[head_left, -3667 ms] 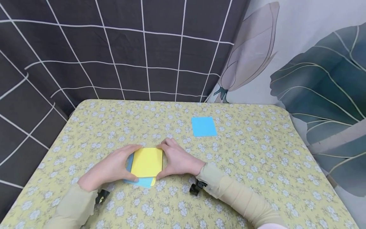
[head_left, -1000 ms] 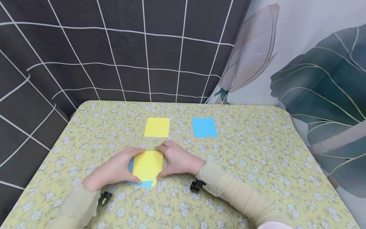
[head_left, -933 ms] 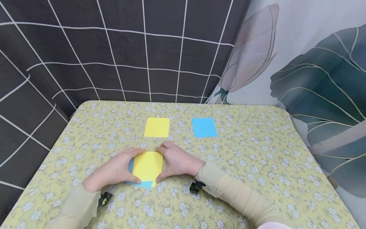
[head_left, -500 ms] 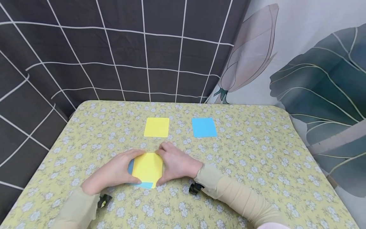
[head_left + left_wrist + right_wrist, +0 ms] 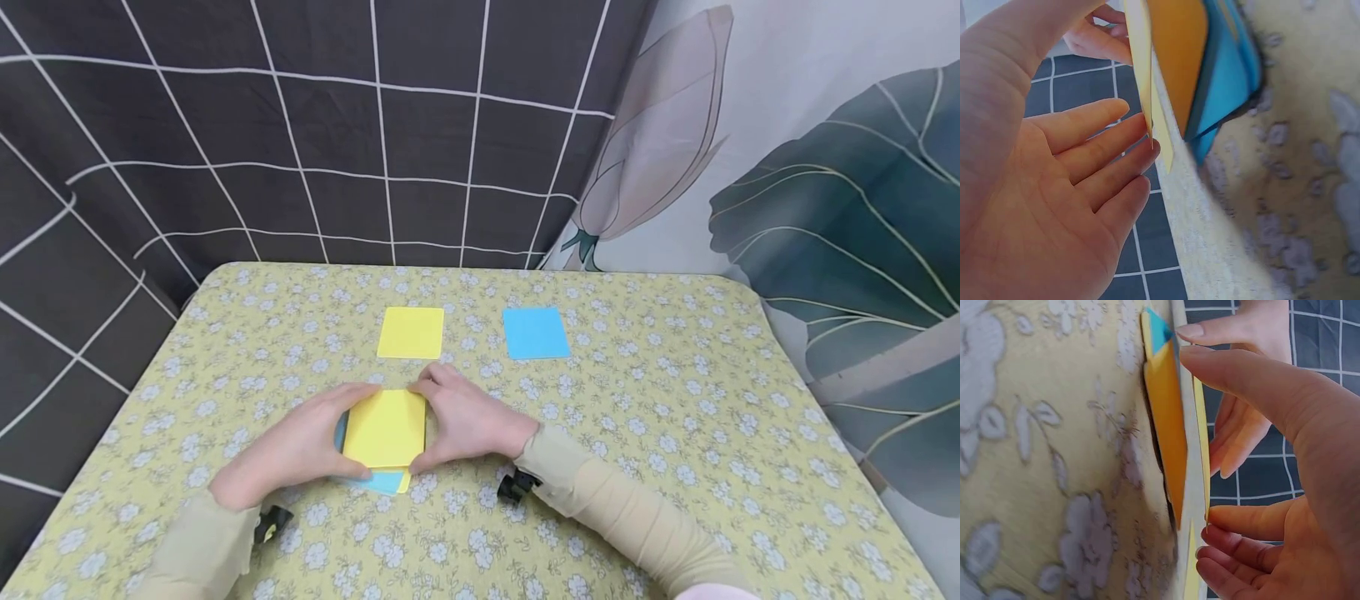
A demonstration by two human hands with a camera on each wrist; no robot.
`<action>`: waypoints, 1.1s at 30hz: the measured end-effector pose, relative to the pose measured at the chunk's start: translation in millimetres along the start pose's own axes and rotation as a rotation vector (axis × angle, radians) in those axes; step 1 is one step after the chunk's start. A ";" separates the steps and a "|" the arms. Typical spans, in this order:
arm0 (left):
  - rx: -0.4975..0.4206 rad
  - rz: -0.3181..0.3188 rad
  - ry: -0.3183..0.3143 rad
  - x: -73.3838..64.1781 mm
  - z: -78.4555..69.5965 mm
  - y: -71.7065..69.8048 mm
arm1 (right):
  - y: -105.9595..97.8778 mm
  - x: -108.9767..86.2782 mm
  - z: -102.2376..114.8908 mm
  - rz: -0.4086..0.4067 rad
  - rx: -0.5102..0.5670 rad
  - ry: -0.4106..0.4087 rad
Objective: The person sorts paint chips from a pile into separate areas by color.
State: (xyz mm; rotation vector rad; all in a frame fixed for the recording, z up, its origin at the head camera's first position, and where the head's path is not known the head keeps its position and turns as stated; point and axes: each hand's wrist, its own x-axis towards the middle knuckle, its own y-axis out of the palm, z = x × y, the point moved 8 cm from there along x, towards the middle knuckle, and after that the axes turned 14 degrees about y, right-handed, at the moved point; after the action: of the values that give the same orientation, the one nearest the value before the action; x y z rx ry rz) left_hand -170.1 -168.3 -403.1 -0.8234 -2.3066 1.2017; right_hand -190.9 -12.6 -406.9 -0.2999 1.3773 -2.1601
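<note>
Both hands hold a thin yellow square card (image 5: 385, 429) by its opposite edges, thumbs at the near corners and fingers at the far ones. My left hand (image 5: 300, 442) grips its left side and my right hand (image 5: 474, 421) its right. In the right wrist view, the card stands apart from a loose stack (image 5: 1169, 419) of yellow and blue cards beneath it. That stack lies unevenly; a blue card (image 5: 381, 482) pokes out at the front and left. Farther back lie a single yellow card (image 5: 411, 333) and, right of it, a single blue card (image 5: 536, 333).
A yellow floral cloth (image 5: 637, 467) covers the table. Its far edge meets a dark grid-patterned curtain (image 5: 315, 133), and a pale curtain with large leaves (image 5: 847, 208) hangs on the right. Small black devices (image 5: 517, 487) are strapped at both wrists.
A yellow card has come to lie left of the blue one at the back since the earliest frame. Over the last half second, both hands have raised another yellow card off the stack.
</note>
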 end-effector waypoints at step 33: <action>0.004 0.093 0.002 136.1 61.9 -40.5 | -51.8 107.3 -76.7 -0.006 0.006 0.194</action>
State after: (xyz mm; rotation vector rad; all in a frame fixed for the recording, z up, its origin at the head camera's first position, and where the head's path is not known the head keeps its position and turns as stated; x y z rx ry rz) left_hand -320.5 -132.7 -391.4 -0.9401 -2.2858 1.2429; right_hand -331.8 2.3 -406.6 -0.0932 1.4755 -2.2459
